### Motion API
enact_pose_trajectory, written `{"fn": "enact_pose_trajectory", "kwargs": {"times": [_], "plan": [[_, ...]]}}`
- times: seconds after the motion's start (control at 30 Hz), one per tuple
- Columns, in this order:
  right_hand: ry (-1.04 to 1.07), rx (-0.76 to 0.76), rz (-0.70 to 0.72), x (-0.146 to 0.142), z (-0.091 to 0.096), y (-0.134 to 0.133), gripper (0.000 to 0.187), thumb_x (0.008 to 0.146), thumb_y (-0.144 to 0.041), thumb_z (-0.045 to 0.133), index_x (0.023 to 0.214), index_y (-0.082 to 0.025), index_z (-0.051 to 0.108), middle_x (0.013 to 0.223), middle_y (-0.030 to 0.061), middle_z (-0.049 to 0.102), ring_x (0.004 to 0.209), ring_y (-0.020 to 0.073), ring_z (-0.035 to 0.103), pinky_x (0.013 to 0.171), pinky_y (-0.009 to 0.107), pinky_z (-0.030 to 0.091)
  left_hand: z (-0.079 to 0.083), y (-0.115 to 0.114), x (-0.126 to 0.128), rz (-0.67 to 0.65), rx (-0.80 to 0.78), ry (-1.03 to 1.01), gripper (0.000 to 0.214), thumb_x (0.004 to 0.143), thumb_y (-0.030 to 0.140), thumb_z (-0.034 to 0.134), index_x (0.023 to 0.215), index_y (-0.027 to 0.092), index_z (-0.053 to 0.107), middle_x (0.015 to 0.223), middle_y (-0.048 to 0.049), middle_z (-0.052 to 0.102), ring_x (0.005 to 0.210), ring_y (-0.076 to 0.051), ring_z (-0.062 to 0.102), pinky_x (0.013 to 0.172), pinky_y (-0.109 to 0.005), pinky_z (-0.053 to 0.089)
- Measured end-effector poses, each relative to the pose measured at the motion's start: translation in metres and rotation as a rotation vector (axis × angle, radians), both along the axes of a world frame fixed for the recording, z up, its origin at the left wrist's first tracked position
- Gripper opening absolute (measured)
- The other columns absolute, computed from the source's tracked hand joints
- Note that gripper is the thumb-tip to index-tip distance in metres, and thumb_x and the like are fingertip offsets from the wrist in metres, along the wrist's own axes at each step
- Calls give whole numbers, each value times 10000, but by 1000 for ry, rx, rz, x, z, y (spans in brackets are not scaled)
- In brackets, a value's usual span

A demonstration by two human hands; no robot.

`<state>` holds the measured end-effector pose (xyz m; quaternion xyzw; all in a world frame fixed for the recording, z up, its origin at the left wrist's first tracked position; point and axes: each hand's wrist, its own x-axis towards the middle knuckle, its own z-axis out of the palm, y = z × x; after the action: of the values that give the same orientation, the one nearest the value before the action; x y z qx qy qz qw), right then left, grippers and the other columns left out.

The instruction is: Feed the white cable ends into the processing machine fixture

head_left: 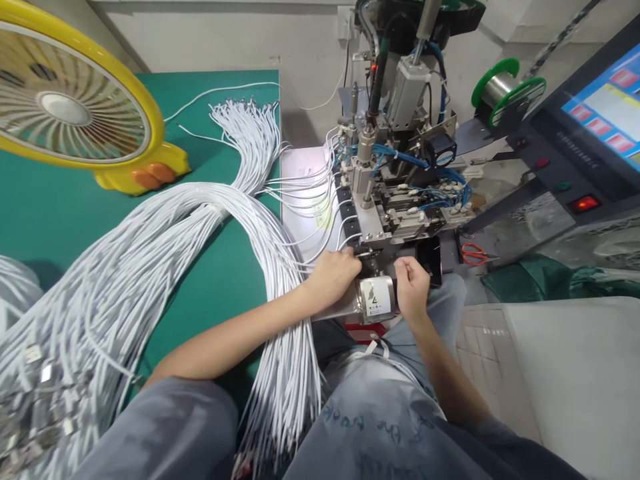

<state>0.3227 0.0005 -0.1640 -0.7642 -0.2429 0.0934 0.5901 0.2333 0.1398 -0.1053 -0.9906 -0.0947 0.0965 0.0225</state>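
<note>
My left hand point(334, 272) is closed at the front of a small metal machine point(395, 193), its fingers pinched on a thin white cable point(345, 240) that leads into the machine's row of black slots. My right hand point(413, 285) is closed in a loose fist just right of it, resting beside a metal block with a white warning label point(376, 298); what it holds, if anything, is hidden. A thick bundle of white cables point(165, 247) drapes across the green table point(45, 207) and down over my lap.
A yellow fan point(75, 100) stands at the back left. Right of the machine are a green wire spool point(505, 83), red-handled scissors point(475, 253), and a control panel with a touchscreen point(607, 110) and a lit red switch. A white surface lies at lower right.
</note>
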Motion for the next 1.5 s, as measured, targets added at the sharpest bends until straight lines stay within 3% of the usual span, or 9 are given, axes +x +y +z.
{"fn": "enact_pose_trajectory", "kwargs": {"times": [0.17,0.27,0.67,0.8,0.93,1.07,1.2,1.33,1.5], "plan": [[251,-121,611,-79,14,-3,161,804,-279,542,774,-148,629,648,12,589,573,115,521,550,221,392,-8,4,2,88,40,-61,306,836,41,331,1041,33,558,848,-142,576,724,-247,624,522,-298,391],[406,-151,739,-108,1,8,157,803,-280,539,814,-153,630,694,24,619,587,127,559,578,236,423,-9,5,2,82,28,-79,297,849,58,317,1021,37,558,842,-145,575,734,-250,622,527,-294,380],[546,-76,684,-119,-3,16,82,767,-225,466,710,-174,493,645,-5,542,590,127,517,573,245,413,-1,-1,-1,84,-12,-108,271,887,136,346,926,56,602,848,-145,576,729,-225,603,562,-277,372],[677,-36,637,-101,6,4,173,802,-245,401,634,-205,409,507,-32,421,457,119,443,478,251,416,14,-16,-9,-110,-400,-239,320,922,332,392,928,113,625,865,-80,582,772,-174,588,653,-267,418],[409,-112,702,-52,30,-24,179,814,-235,492,639,-199,507,568,6,473,688,163,543,622,260,469,21,-25,-13,-310,-899,-207,358,927,375,414,1008,105,634,947,-74,610,869,-137,581,778,-226,425],[227,-229,741,-7,55,-47,161,821,-245,517,705,-164,594,630,11,532,608,130,499,542,232,422,14,-20,-8,-198,-1123,-187,397,854,396,548,1093,86,613,973,-83,624,851,-132,572,726,-205,426],[264,-77,425,6,60,-50,140,733,-288,626,721,-151,597,617,11,554,541,111,486,492,217,393,3,-16,-1,-11,-1357,-184,322,823,337,588,1020,87,642,816,-46,612,595,-64,512,549,-161,393],[385,195,256,-4,48,-41,183,744,-320,637,824,-156,626,647,16,566,550,109,509,535,233,424,-3,-15,1,45,-1505,-168,336,845,376,539,942,75,652,818,-53,578,447,-23,439,418,-147,346],[384,301,202,-10,38,-34,236,846,-356,551,792,-159,669,705,35,544,553,93,463,522,237,383,-2,-15,1,-73,-1411,-254,285,857,327,532,856,78,670,670,-23,518,538,-50,481,496,-145,375]]}}
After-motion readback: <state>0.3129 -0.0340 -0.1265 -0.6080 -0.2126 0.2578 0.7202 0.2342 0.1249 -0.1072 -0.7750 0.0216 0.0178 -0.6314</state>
